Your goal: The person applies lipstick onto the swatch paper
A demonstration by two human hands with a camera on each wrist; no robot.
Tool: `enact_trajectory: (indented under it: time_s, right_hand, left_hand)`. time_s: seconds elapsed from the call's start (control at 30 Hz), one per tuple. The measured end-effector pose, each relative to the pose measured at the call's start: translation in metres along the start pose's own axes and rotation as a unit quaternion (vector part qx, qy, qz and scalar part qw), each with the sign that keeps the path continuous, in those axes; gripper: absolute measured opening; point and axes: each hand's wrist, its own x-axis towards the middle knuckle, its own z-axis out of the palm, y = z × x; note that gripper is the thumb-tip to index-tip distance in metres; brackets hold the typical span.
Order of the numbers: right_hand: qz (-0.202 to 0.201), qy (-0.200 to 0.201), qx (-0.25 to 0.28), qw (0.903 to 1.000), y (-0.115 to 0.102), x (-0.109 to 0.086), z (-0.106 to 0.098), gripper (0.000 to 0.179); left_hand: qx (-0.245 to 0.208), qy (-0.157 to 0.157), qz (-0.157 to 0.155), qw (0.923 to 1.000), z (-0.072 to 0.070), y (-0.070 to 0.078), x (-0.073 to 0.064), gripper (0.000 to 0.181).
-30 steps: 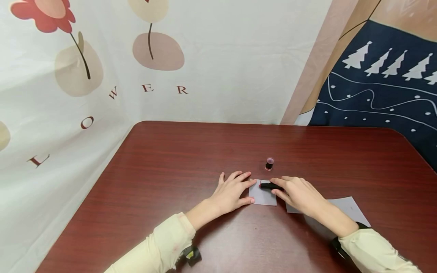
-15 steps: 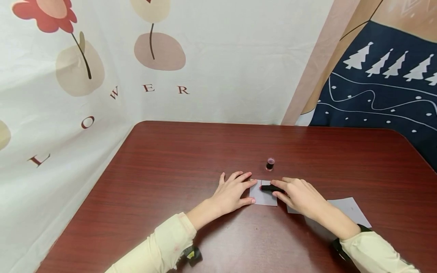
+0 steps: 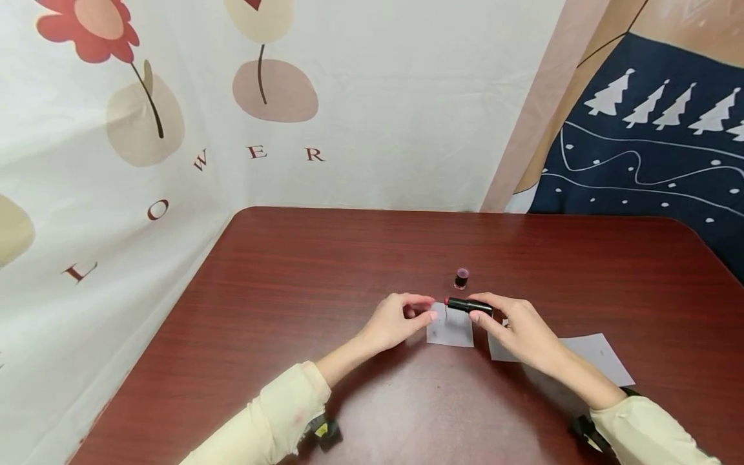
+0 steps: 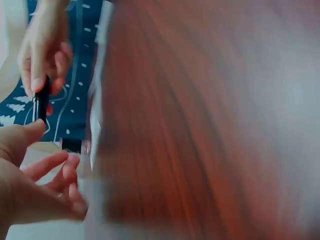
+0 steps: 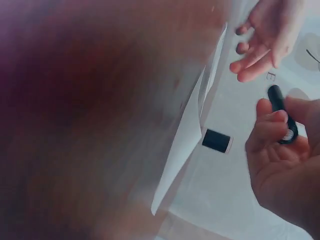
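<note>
My right hand [image 3: 520,329] pinches a black lipstick [image 3: 469,305] between thumb and fingers, its red tip pointing left over the small white paper [image 3: 450,330]. In the right wrist view the lipstick [image 5: 283,115] is raised off the table. A thin dark line runs down from the top edge of the paper. My left hand [image 3: 395,323] is at the left edge of the paper, thumb and fingers apart, holding nothing. Just behind the paper stands a short clear cap [image 3: 462,278] with a black band.
A larger white sheet [image 3: 599,355] lies on the brown table [image 3: 325,258] at the right, partly under my right forearm. Printed cloths [image 3: 407,116] hang behind and to the left of the table.
My right hand has lifted the lipstick off the paper, slightly up. My left hand has raised its spread fingers off the paper, bringing thumb and fingers closer together.
</note>
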Motion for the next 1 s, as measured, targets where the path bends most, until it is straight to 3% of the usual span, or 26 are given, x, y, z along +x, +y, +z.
enact_trajectory:
  time_s: [0.03, 0.07, 0.13, 0.17, 0.23, 0.27, 0.33, 0.4, 0.47, 0.63, 0.83, 0.9, 1.0]
  right_hand:
    - [0.006, 0.002, 0.014, 0.9999, -0.001, 0.000, 0.000, 0.024]
    - [0.010, 0.004, 0.028, 0.9996, -0.003, -0.001, 0.000, 0.024]
    - [0.014, 0.003, 0.050, 0.9986, -0.005, -0.001, 0.001, 0.025]
    - [0.012, 0.002, 0.057, 0.9983, -0.007, -0.001, 0.002, 0.024]
    - [0.001, 0.004, 0.062, 0.9981, -0.009, -0.001, 0.003, 0.023]
    - [-0.007, 0.006, 0.061, 0.9981, -0.010, 0.000, 0.004, 0.023]
    - [-0.025, 0.011, 0.055, 0.9981, -0.012, 0.001, 0.004, 0.022]
    - [-0.036, 0.016, 0.051, 0.9979, -0.014, 0.001, 0.004, 0.021]
    - [-0.048, 0.024, 0.047, 0.9975, -0.015, 0.002, 0.005, 0.023]
    - [-0.063, 0.040, 0.056, 0.9956, -0.017, 0.000, 0.007, 0.030]
    - [-0.035, 0.038, 0.078, 0.9956, -0.018, -0.002, 0.010, 0.027]
    - [-0.025, 0.031, 0.084, 0.9957, -0.018, -0.004, 0.010, 0.026]
    - [-0.014, 0.022, 0.083, 0.9962, -0.019, -0.006, 0.010, 0.024]
  left_hand:
    - [-0.091, -0.011, -0.026, 0.9954, 0.002, 0.001, -0.001, 0.033]
    - [-0.177, -0.021, -0.056, 0.9823, 0.005, 0.003, -0.001, 0.032]
    - [-0.313, -0.042, -0.113, 0.9421, 0.013, 0.007, -0.004, 0.033]
    - [-0.357, -0.049, -0.132, 0.9233, 0.016, 0.009, -0.005, 0.033]
    - [-0.422, -0.053, -0.163, 0.8903, 0.023, 0.015, -0.007, 0.030]
    - [-0.441, -0.049, -0.174, 0.8790, 0.025, 0.017, -0.008, 0.028]
    - [-0.472, -0.035, -0.189, 0.8602, 0.029, 0.023, -0.010, 0.024]
    - [-0.493, -0.014, -0.197, 0.8475, 0.032, 0.027, -0.012, 0.021]
    - [-0.500, 0.002, -0.196, 0.8433, 0.034, 0.029, -0.013, 0.023]
    - [-0.503, 0.036, -0.175, 0.8458, 0.038, 0.034, -0.012, 0.028]
    - [-0.511, 0.069, -0.170, 0.8395, 0.041, 0.037, -0.012, 0.025]
    - [-0.506, 0.073, -0.171, 0.8420, 0.042, 0.037, -0.012, 0.024]
    - [-0.488, 0.080, -0.172, 0.8521, 0.044, 0.036, -0.013, 0.022]
